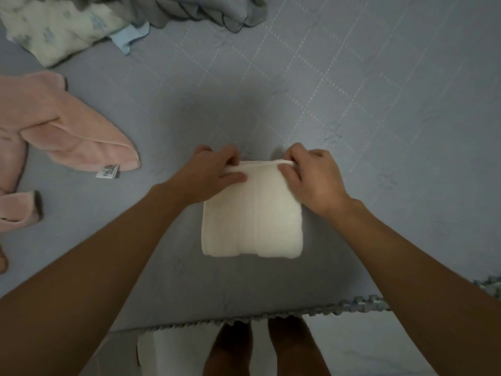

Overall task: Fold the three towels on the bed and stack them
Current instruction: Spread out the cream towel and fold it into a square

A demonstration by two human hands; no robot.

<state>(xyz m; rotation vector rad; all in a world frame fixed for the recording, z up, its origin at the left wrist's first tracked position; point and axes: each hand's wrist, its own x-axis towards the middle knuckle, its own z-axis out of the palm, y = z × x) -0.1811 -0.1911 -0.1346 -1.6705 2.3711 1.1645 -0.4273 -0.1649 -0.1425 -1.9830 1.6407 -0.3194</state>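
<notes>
A folded white towel (252, 221) lies as a small square on the grey-blue bedspread (352, 109), near the bed's front edge. My left hand (208, 175) pinches its far left corner, and my right hand (311, 177) pinches its far right corner. At the left lies a pink towel (62, 126), loose and crumpled, with a white label at its tip. A small light-blue cloth (130, 36) pokes out from under the bedding at the top left.
A white patterned blanket (54, 31) and a grey quilt (206, 9) are bunched at the back of the bed. The bed's scalloped front edge (271, 316) runs below the towel. My bare feet (265, 348) stand on the pale floor.
</notes>
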